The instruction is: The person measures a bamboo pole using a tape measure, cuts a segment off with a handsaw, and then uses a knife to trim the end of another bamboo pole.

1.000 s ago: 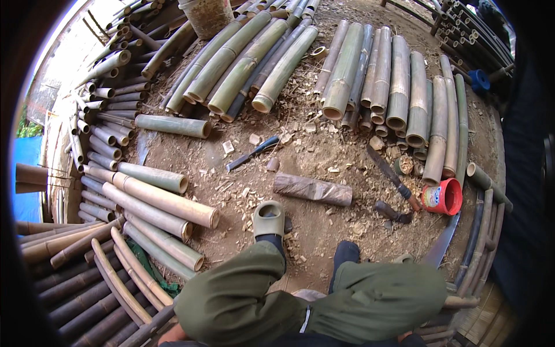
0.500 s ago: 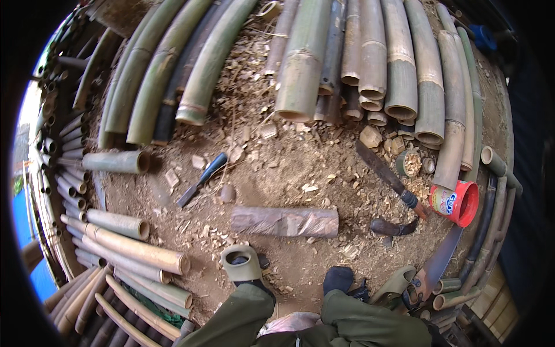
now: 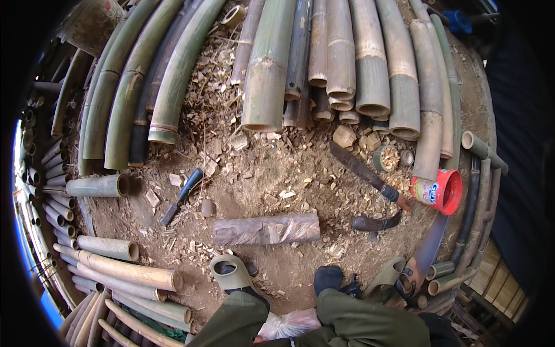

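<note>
Neither my left hand nor my right hand shows in the head view. On the dirt in front of my feet lies a short split log (image 3: pixel 266 229) with a rough-hewn face. Left of it rest a chisel (image 3: pixel 184 195) with a blue handle and a small rounded brown lump (image 3: pixel 208 207). To the right is a machete (image 3: pixel 364 173) with a dark blade and a wrapped handle. A dark curved piece (image 3: pixel 377 222) lies below it, its kind unclear. Farther right stand a red tub (image 3: pixel 448 192) on its side and a handsaw (image 3: pixel 428 254) with a brown handle.
Thick bamboo poles (image 3: pixel 267 75) line the far side. Shorter bamboo lengths (image 3: pixel 118 272) are stacked at the left. Wood chips cover the ground. My left foot wears a clog (image 3: pixel 231 272); my right foot has a dark sock (image 3: pixel 328 279), with another clog (image 3: pixel 386 276) beside it.
The whole view has shifted, so the ground and tools sit farther left in the picture. None of the things on the ground has visibly moved.
</note>
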`<state>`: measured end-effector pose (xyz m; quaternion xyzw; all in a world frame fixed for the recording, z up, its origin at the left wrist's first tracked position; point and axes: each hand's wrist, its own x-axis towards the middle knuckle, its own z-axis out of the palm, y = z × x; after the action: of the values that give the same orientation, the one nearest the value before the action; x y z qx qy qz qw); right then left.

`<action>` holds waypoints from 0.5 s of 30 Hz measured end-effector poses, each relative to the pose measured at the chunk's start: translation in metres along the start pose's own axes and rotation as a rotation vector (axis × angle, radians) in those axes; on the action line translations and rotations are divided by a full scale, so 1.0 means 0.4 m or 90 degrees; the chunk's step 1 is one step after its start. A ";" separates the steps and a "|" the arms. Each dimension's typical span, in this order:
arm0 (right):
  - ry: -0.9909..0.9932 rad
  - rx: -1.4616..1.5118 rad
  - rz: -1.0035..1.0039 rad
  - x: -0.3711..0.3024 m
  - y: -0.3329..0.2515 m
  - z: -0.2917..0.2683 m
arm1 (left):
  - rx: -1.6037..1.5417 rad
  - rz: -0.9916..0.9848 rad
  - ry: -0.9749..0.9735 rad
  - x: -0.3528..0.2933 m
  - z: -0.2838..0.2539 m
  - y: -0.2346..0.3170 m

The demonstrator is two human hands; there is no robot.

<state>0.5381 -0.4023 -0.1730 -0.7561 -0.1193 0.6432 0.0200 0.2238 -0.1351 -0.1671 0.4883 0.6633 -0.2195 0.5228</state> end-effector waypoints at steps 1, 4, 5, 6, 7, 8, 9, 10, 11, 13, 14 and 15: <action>-0.085 -0.037 -0.010 -0.020 0.017 -0.040 | 0.007 0.007 0.001 0.003 -0.010 -0.002; -0.404 -0.291 -0.175 -0.087 -0.039 -0.251 | -0.003 0.037 -0.020 0.003 -0.038 -0.021; -0.381 -0.363 -0.267 -0.100 -0.108 -0.315 | -0.005 0.041 -0.021 -0.008 -0.052 -0.034; -0.196 -0.421 -0.351 -0.097 -0.174 -0.337 | 0.004 0.052 -0.034 -0.015 -0.070 -0.038; -0.039 -0.369 -0.217 -0.176 -0.411 -0.384 | 0.005 0.044 -0.033 -0.035 -0.090 -0.064; 0.096 -0.281 -0.295 -0.213 -0.537 -0.435 | 0.014 0.044 -0.045 -0.054 -0.112 -0.081; 0.235 -0.213 -0.441 -0.223 -0.638 -0.473 | 0.027 0.039 -0.063 -0.070 -0.135 -0.095; 0.360 -0.184 -0.565 -0.223 -0.743 -0.501 | 0.042 0.029 -0.080 -0.092 -0.162 -0.112; 0.466 -0.175 -0.635 -0.209 -0.855 -0.528 | 0.054 0.013 -0.100 -0.115 -0.185 -0.132; 0.615 -0.230 -0.596 -0.180 -1.052 -0.586 | 0.074 -0.019 -0.169 -0.135 -0.221 -0.163; 0.626 -0.235 -0.572 -0.140 -1.123 -0.628 | 0.080 -0.036 -0.205 -0.135 -0.237 -0.166; 0.624 -0.222 -0.499 -0.111 -1.194 -0.648 | 0.079 -0.058 -0.238 -0.135 -0.250 -0.178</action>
<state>0.7114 0.0841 0.0022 -0.8545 -0.4659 0.1400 0.1821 0.1123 -0.1080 -0.0980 0.4396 0.5614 -0.3702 0.5954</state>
